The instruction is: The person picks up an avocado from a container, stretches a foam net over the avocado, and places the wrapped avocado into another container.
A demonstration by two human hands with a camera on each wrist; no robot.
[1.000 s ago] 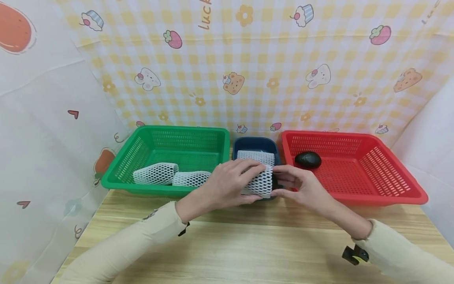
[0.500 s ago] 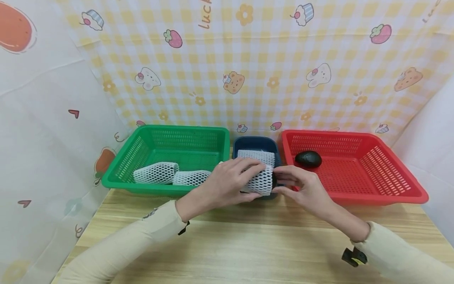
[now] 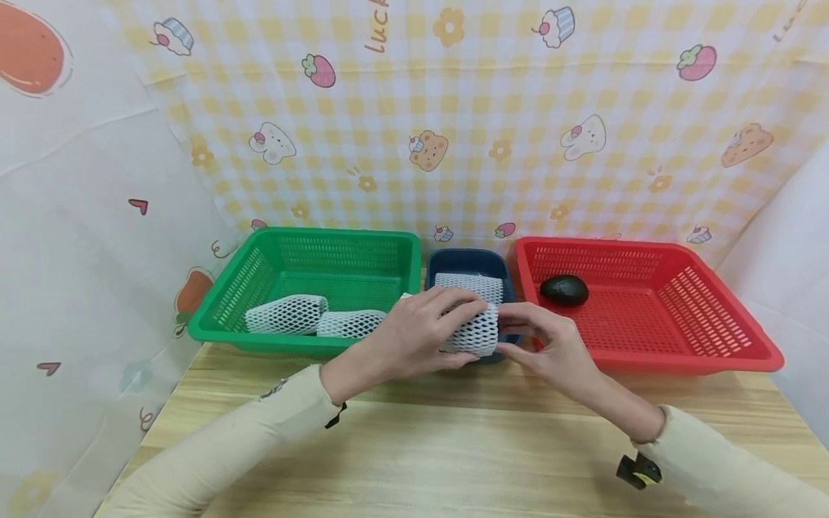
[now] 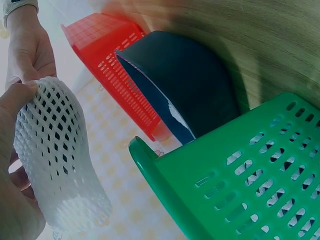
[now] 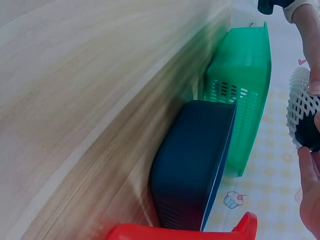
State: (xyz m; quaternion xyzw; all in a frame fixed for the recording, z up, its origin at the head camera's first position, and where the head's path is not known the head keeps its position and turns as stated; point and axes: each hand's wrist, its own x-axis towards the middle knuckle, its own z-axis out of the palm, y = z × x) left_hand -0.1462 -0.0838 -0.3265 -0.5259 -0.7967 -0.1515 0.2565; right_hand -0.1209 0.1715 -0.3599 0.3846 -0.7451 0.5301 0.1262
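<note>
My left hand (image 3: 414, 331) grips a white foam net sleeve (image 3: 478, 334) over the front of a dark blue bin (image 3: 469, 254). Inside the sleeve's right end sits a dark avocado (image 5: 307, 131), its bare end showing in the right wrist view. My right hand (image 3: 553, 342) holds that end, fingertips and thumb at the sleeve's mouth. In the left wrist view the sleeve's far end hangs loose and narrow past the left fingers (image 4: 20, 97). Another foam net sleeve (image 3: 469, 286) lies in the blue bin.
To the left stands a green basket (image 3: 223, 332) with two netted pieces (image 3: 285, 315) along its near side. A red basket (image 3: 699, 363) at the right holds one bare dark avocado (image 3: 565, 290). All three containers stand on a wooden table (image 3: 453, 446), backed by a patterned cloth (image 3: 363, 129).
The avocado's dark end, visible between sleeve and right fingers earlier, is now covered in the head view. My right hand has shifted slightly left; the left hand stays nearly still.
</note>
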